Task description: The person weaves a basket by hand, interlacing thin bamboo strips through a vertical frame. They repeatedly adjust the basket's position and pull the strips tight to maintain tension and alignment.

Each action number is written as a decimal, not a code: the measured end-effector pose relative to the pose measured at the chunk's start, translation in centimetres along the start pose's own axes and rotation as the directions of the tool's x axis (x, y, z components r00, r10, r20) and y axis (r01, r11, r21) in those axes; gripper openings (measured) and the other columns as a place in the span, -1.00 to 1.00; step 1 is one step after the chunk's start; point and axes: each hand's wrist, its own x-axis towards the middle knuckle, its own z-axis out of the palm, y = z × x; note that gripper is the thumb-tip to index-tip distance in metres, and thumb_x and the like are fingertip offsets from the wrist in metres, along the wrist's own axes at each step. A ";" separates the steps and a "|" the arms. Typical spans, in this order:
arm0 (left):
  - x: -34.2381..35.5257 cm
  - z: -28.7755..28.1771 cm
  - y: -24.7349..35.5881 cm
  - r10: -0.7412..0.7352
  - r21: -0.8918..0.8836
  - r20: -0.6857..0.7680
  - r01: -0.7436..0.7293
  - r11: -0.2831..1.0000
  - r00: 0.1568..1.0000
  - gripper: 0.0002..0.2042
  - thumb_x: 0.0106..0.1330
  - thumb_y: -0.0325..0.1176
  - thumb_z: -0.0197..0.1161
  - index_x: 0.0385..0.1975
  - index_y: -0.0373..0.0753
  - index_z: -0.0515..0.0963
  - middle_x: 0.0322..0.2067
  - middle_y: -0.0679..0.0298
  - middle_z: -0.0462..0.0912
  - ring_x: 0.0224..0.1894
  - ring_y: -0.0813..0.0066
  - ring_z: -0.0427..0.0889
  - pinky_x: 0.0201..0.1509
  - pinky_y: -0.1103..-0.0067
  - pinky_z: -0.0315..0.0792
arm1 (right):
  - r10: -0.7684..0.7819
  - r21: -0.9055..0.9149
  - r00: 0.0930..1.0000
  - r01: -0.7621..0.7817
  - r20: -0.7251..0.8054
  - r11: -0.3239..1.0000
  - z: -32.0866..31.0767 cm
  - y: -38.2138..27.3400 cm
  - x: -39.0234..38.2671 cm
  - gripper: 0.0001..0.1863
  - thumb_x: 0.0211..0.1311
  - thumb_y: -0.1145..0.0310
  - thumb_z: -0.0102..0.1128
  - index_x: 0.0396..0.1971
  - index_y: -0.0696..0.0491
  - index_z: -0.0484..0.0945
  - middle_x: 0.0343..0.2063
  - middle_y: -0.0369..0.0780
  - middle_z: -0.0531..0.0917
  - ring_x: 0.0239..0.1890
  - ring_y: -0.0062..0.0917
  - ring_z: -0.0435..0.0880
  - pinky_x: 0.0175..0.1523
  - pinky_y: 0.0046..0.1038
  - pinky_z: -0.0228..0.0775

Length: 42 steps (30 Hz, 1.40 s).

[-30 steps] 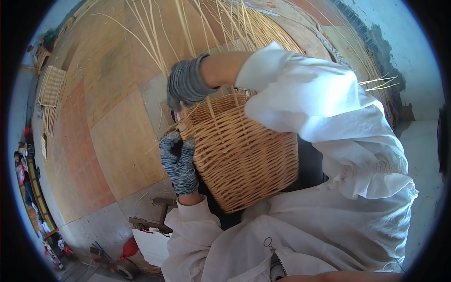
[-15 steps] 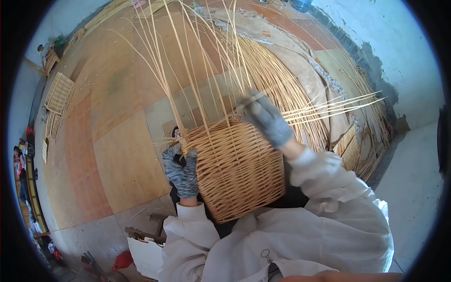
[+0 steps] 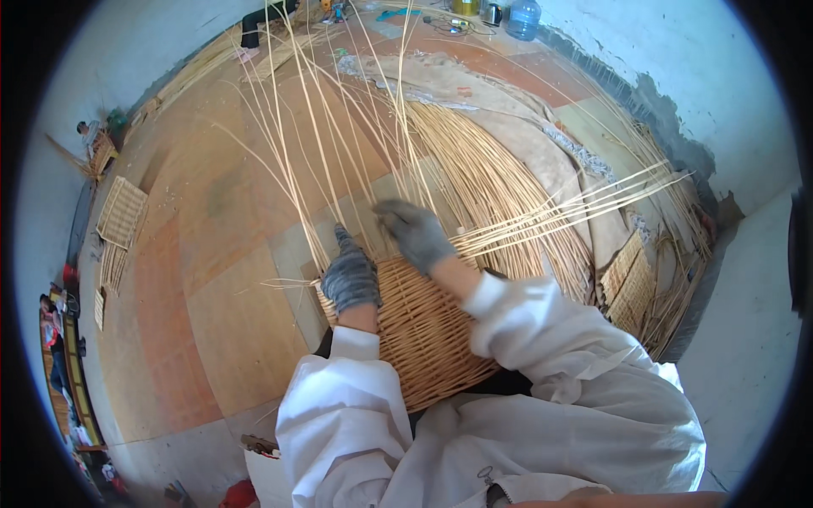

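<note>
A half-woven wicker basket (image 3: 436, 339) rests on my lap, its pale upright rods (image 3: 292, 135) fanning up and away from the far rim. My left hand (image 3: 350, 275), in a grey striped glove, closes over the rim near its left corner. Its index finger stretches up beside an upright rod. My right hand (image 3: 415, 235), in a plain grey glove, hovers just past the rim among the uprights. Its fingers are curled and partly smeared by motion, so what they hold cannot be made out. Several bent-over rods (image 3: 584, 203) stick out to the right from beneath it.
A broad bundle of long rods (image 3: 487, 161) lies on a beige cloth (image 3: 542, 140) ahead to the right. Woven panels (image 3: 627, 284) lean at the right, another woven piece (image 3: 123, 210) lies far left. A blue water bottle (image 3: 523, 19) and other people are farther off.
My right hand has moved left and nearer, toward my left hand. My left hand has shifted up onto the rim, index finger now extended. The view has tilted slightly upward.
</note>
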 end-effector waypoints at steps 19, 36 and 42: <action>-4.5 5.1 8.1 0.504 0.138 0.075 -0.510 0.849 0.860 -0.50 0.23 0.13 -0.05 0.15 0.12 0.30 0.06 0.11 0.38 0.19 0.13 0.23 0.28 -0.04 -0.23 | 0.643 -0.928 0.763 -0.190 0.066 0.320 -16.0 4.9 2.1 -0.48 -0.11 0.34 0.30 -0.06 0.15 0.45 -0.32 -0.01 0.61 -0.30 -0.17 0.59 -0.14 -0.32 0.41; -2.9 9.3 -12.4 -0.127 -0.906 -0.414 -0.394 0.157 0.901 -0.72 0.16 -0.50 0.21 -0.12 -0.38 0.44 -0.18 0.20 0.54 -0.13 0.45 0.51 0.01 0.56 0.40 | 0.114 -0.192 0.924 -0.046 0.364 0.980 1.2 -6.0 -4.7 -0.87 0.05 0.50 0.21 -0.36 0.13 0.61 -0.42 -0.18 0.65 -0.38 -0.50 0.62 -0.25 -0.57 0.47; -1.5 9.0 -12.0 0.010 -0.927 -0.373 -0.372 -0.053 0.928 -0.68 0.11 -0.49 0.27 -0.12 -0.36 0.45 -0.20 0.19 0.54 -0.15 0.43 0.52 -0.02 0.57 0.41 | -0.064 -0.510 0.879 0.332 0.472 0.793 7.3 -7.6 -1.8 -0.91 0.00 0.40 0.22 -0.46 0.05 0.62 -0.49 -0.22 0.64 -0.44 -0.40 0.62 -0.28 -0.48 0.47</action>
